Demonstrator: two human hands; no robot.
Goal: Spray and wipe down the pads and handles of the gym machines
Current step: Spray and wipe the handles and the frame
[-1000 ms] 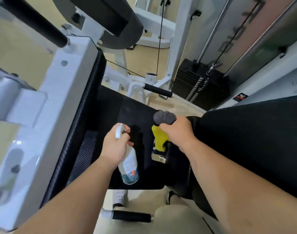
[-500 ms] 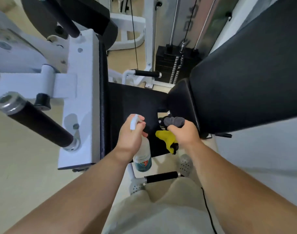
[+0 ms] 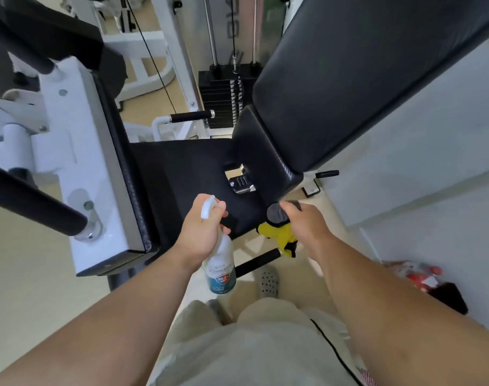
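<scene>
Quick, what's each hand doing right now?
Left hand: grips the spray bottle.
Right hand: grips the grey-and-yellow cloth.

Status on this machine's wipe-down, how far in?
Done: nothing I can confirm; the seat pad shows no spray or streaks. In hand: left hand grips the spray bottle at the seat's front edge, right hand holds the cloth beside it. Left: back pad, far handle, near handle, apparently untouched.

Left hand (image 3: pixel 202 235) grips spray bottle (image 3: pixel 221 270); right hand (image 3: pixel 307 227) clutches cloth (image 3: pixel 276 235); both forearms outstretched.
</scene>
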